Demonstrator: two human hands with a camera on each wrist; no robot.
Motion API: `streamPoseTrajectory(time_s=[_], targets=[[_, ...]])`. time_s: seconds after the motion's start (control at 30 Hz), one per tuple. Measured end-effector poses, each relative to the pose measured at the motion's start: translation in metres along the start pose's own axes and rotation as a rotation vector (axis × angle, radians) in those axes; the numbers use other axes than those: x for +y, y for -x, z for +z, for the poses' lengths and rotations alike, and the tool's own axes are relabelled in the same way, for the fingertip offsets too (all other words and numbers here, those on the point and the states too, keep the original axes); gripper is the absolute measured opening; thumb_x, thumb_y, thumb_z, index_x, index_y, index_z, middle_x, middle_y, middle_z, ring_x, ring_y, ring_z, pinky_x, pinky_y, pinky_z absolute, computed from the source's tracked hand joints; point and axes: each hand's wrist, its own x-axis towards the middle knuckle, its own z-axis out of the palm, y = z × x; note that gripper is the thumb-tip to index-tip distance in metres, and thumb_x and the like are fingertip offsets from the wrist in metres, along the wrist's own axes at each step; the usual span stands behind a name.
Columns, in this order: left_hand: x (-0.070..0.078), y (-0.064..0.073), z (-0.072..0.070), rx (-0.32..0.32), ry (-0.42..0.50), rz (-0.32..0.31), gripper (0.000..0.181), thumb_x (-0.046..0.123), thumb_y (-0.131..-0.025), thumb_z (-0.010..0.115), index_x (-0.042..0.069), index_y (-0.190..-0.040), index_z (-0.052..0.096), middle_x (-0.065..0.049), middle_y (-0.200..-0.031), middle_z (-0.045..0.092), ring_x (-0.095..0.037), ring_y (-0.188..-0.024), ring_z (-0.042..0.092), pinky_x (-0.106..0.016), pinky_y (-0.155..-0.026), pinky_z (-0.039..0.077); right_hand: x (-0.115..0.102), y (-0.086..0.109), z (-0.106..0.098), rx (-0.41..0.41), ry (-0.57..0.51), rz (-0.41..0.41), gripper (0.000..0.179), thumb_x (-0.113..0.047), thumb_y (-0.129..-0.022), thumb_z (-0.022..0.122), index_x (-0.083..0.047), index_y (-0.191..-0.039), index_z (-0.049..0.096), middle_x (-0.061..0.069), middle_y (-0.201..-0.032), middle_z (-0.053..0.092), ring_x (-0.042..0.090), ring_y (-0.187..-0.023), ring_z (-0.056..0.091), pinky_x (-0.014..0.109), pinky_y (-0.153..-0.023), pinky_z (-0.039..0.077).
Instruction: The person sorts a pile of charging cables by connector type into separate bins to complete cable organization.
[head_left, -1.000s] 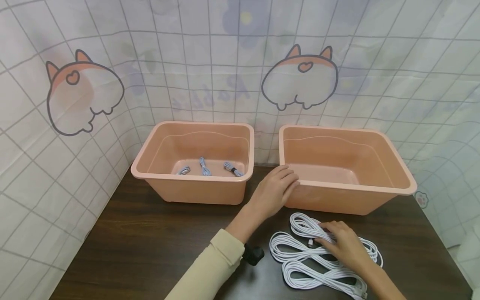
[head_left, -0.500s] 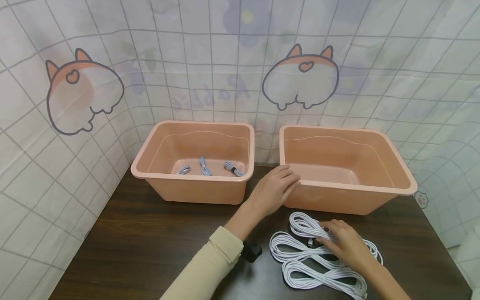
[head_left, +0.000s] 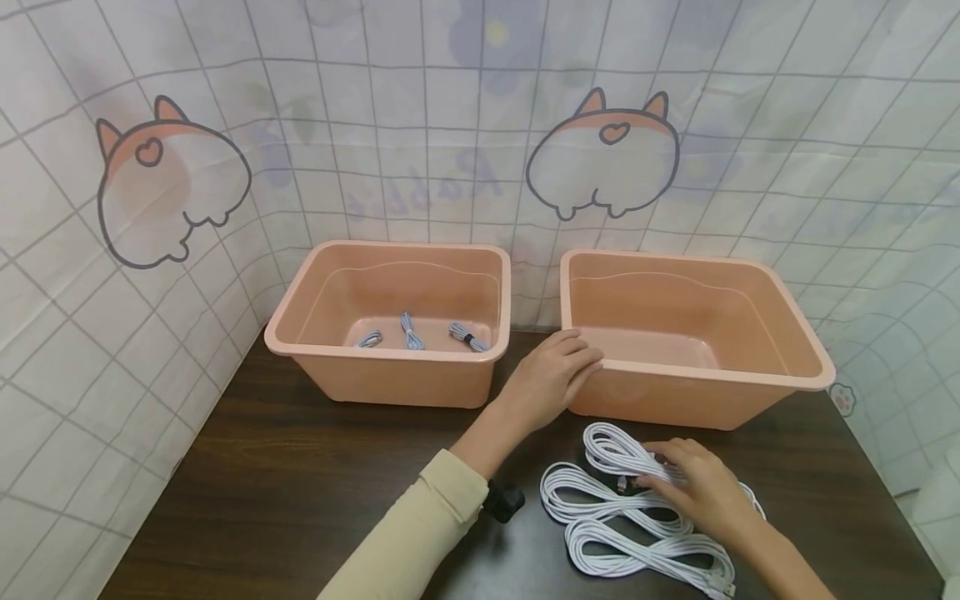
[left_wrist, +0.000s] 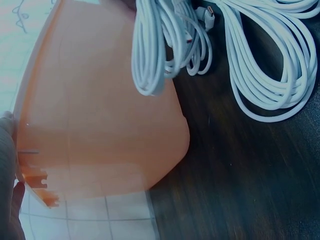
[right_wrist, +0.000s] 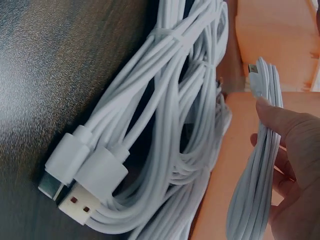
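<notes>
My right hand [head_left: 701, 483] pinches a coiled white USB cable [head_left: 618, 450], thumb on one side and fingers on the other. In the right wrist view this held bundle [right_wrist: 255, 165] is upright, its metal plug near the thumb. Beneath and beside it, two more white cable coils, a middle coil [head_left: 630, 505] and a near coil [head_left: 663, 552], lie on the table. My left hand [head_left: 551, 375] grips the rim of the right peach bin [head_left: 675, 400] at its near left corner. No items show inside that bin.
A second peach bin [head_left: 405, 379] stands to the left, holding small tied blue-grey cables [head_left: 411, 333] on its floor. Both bins stand on the dark wooden table [head_left: 285, 467] against a grid-patterned curtain [head_left: 420, 125]. A black wrist camera [head_left: 504, 502] is on my left wrist.
The right hand has shifted slightly right and up with the far cable coil, which now sits a little apart from the other coils. The left hand stays at the rim.
</notes>
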Motion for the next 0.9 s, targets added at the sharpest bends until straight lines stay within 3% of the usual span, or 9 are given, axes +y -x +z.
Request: streamPoseTrajectory(time_s=[0.57,0.8,0.9], targets=[[-0.001,0.000,-0.001,0.000,-0.037,0.034,0.022,0.019,-0.108,0.063,0.008,-0.121,0.077,-0.007,-0.115,0.075,-0.027,-0.134,0.061,-0.032,-0.122,0.041,-0.009,0.001,-0.029,0.039,0.040,-0.010,0.044,-0.012,-0.072,0.095,-0.012,-0.112,0.077,-0.007,-0.100,0.074,0.016,-0.090,0.066,0.035,-0.075,0.055],[-0.002,0.001,0.000,0.017,-0.037,0.060,0.021,0.018,-0.108,0.062,0.007,-0.119,0.077,-0.008,-0.111,0.075,-0.028,-0.131,0.063,-0.033,-0.122,0.041,-0.011,0.001,-0.045,0.071,0.010,-0.020,0.048,-0.006,-0.068,0.095,-0.011,-0.112,0.077,-0.007,-0.097,0.073,0.012,-0.086,0.064,0.014,-0.075,0.048],[-0.002,0.001,0.000,0.012,-0.030,0.052,0.021,0.018,-0.108,0.062,0.007,-0.119,0.077,-0.008,-0.113,0.076,-0.029,-0.133,0.062,-0.033,-0.123,0.040,-0.011,0.000,-0.052,0.093,0.000,-0.023,0.051,-0.004,-0.065,0.096,-0.011,-0.112,0.077,-0.006,-0.097,0.073,0.010,-0.087,0.064,0.011,-0.076,0.048]])
